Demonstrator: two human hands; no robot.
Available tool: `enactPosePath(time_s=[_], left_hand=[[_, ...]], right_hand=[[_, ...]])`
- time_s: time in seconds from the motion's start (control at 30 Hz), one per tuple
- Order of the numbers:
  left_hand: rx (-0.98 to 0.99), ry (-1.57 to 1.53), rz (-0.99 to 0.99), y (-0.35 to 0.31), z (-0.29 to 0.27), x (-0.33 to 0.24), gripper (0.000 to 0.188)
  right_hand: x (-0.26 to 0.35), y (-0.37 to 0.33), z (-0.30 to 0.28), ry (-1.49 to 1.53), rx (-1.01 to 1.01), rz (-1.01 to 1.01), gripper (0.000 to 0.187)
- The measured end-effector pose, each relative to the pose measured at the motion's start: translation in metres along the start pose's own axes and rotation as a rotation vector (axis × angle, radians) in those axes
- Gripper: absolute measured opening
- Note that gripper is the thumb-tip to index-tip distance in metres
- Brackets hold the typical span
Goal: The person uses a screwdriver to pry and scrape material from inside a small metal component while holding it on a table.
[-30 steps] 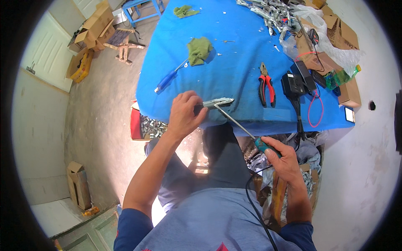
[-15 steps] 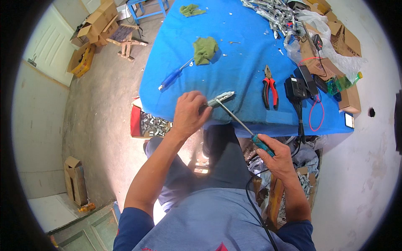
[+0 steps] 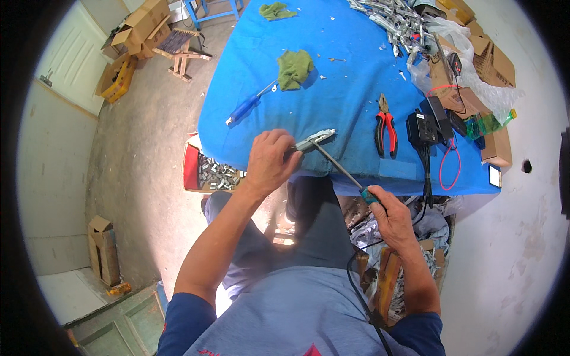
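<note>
Near the front edge of the blue-covered table, my left hand point(image 3: 272, 159) grips one end of a slim silver-grey metal part point(image 3: 314, 139). Its far end points right and away from me, against the cloth. My right hand point(image 3: 392, 217) is wrapped round the teal handle of a screwdriver point(image 3: 344, 170). The long shaft slants up to the left, and its tip meets the metal part about midway along. What the tip engages is too small to make out. A second screwdriver point(image 3: 244, 110), blue-handled, lies beyond my left hand. Red-and-black pliers point(image 3: 386, 126) rest to the right.
Green cloths point(image 3: 294, 70) lie on the blue table cover point(image 3: 338, 89). A heap of metal parts point(image 3: 389, 21) sits at the far right. Black power adapters point(image 3: 423, 127) with cables stand near the right edge. Below the table's left edge is a box of small metal pieces point(image 3: 217, 175).
My right hand has shifted slightly and its grip on the screwdriver handle has turned. My left hand still holds the metal part in nearly the same place.
</note>
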State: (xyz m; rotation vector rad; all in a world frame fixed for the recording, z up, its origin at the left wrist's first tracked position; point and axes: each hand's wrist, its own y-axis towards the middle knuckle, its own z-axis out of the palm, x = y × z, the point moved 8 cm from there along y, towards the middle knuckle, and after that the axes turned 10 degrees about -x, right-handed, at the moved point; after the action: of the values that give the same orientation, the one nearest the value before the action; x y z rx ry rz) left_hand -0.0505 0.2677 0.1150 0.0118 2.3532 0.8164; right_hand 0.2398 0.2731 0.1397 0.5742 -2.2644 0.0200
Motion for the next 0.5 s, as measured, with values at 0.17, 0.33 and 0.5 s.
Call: enactPosePath(time_s=[0.17,0.33,0.5], left_hand=[[-0.004,-0.027,0.024,-0.0014,-0.0012,-0.0007,0.021],[-0.051,-0.033,0.054,-0.0045,-0.002,0.0016,0.019],[-0.134,0.001,0.032,-0.0075,-0.0028,-0.0039,0.019]], right_hand=[[0.0123,-0.0003,0.0054,-0.168,-0.013,-0.115,0.048],[0.0066,0.0001,0.0102,-0.216,-0.019,-0.161,0.051],[0.0058,0.0057,0.0076,-0.31,0.003,-0.158,0.046]])
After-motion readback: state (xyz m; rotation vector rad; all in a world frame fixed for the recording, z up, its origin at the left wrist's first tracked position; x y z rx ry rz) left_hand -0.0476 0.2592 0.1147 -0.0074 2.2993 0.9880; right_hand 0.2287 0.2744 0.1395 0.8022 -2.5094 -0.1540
